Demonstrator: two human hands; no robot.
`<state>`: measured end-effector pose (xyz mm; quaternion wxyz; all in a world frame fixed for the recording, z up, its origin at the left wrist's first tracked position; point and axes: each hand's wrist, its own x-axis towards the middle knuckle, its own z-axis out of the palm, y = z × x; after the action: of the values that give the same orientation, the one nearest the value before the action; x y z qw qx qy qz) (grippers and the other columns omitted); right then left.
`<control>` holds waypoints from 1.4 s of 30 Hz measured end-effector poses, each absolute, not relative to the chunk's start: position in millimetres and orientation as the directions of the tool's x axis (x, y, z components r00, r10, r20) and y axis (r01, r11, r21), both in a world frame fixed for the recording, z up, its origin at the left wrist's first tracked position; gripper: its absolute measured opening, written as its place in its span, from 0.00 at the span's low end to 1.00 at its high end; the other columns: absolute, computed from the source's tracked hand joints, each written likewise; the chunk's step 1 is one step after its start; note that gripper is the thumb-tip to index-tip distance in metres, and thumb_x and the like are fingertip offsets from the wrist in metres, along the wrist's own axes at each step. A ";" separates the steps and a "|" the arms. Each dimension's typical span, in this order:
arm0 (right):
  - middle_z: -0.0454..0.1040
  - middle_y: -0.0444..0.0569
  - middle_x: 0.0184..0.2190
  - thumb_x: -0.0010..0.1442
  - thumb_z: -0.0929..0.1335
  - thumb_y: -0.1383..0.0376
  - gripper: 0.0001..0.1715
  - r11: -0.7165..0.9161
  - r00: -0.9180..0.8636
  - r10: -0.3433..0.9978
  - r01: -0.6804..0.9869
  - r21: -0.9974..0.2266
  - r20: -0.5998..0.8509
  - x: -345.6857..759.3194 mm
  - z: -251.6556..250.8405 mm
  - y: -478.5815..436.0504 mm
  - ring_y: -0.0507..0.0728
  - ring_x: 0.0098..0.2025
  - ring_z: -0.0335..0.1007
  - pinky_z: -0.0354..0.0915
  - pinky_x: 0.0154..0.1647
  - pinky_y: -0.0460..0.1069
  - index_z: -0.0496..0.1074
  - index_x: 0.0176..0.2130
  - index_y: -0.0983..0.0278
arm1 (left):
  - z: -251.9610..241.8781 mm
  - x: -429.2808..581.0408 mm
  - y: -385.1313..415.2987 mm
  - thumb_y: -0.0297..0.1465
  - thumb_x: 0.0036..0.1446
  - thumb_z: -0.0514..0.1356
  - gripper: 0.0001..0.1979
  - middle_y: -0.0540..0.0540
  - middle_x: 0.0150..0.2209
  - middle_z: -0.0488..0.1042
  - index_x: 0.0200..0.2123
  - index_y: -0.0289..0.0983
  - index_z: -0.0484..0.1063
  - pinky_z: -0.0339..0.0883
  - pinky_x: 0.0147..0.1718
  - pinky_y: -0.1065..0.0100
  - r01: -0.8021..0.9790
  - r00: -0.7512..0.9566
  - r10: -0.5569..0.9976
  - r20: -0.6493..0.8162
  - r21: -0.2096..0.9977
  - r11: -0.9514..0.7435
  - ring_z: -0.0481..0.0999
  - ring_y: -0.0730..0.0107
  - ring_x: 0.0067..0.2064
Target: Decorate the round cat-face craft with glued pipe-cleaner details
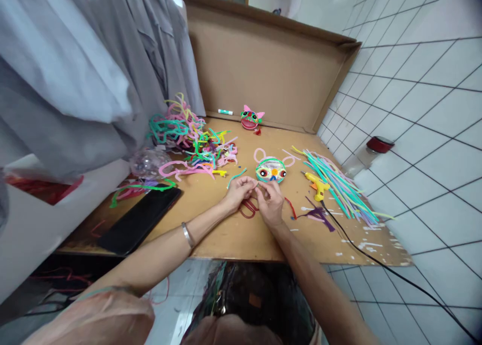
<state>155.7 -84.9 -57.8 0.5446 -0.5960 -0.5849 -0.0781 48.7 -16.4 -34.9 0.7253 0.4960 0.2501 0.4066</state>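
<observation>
My left hand point(240, 193) and my right hand point(271, 200) meet fingertip to fingertip over the table, both pinched closed. Whatever lies between the fingers is too small to make out. Just beyond them rests a round animal face point(271, 162) with big eyes, an orange nose and pink loop ears, partly covered by my right hand. Dark red pipe cleaner loops point(247, 213) lie beneath my hands. A short teal pipe cleaner point(238, 174) shows by my left fingers. Right of my right hand is a short red pipe cleaner piece point(290, 207).
A yellow glue gun point(318, 185) trails a black cord off the table's front. Pipe cleaners point(335, 184) lie at the right, purple scraps point(320, 215) nearer. Tangled pipe cleaners point(188, 129) and a black phone point(139, 222) sit left. A pink-eared animal head point(250, 119) stands behind.
</observation>
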 end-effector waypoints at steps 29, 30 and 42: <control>0.68 0.44 0.29 0.55 0.69 0.58 0.12 0.287 0.581 0.645 0.418 -0.862 0.497 155.7 -48.0 -84.9 0.49 0.27 0.63 0.62 0.30 0.46 0.73 0.32 0.65 | -32.6 47.3 -21.6 0.40 0.39 0.71 0.19 0.56 0.17 0.62 0.28 0.32 0.72 0.46 0.18 0.76 -0.385 0.690 0.720 0.067 0.877 0.287 0.55 0.85 0.17; 0.68 0.44 0.29 0.55 0.69 0.57 0.12 0.283 0.580 0.648 0.417 -0.864 0.493 156.0 -47.7 -85.1 0.49 0.27 0.63 0.62 0.30 0.46 0.72 0.32 0.65 | -33.2 47.5 -22.0 0.40 0.39 0.71 0.19 0.56 0.16 0.61 0.28 0.32 0.73 0.45 0.18 0.76 -0.380 0.685 0.725 0.071 0.884 0.272 0.54 0.85 0.17; 0.66 0.43 0.26 0.60 0.64 0.57 0.16 0.314 0.534 0.669 0.427 -0.848 0.517 156.9 -43.8 -89.1 0.52 0.31 0.61 0.60 0.35 0.47 0.72 0.28 0.64 | -32.8 48.2 -19.4 0.46 0.36 0.71 0.24 0.54 0.19 0.68 0.28 0.32 0.73 0.47 0.16 0.75 -0.304 0.595 0.801 0.072 0.942 0.141 0.57 0.85 0.17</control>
<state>156.9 -89.1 -43.8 0.6577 -0.5785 -0.4738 0.0919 48.2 -19.4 -32.8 0.7182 0.5305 0.2341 0.3846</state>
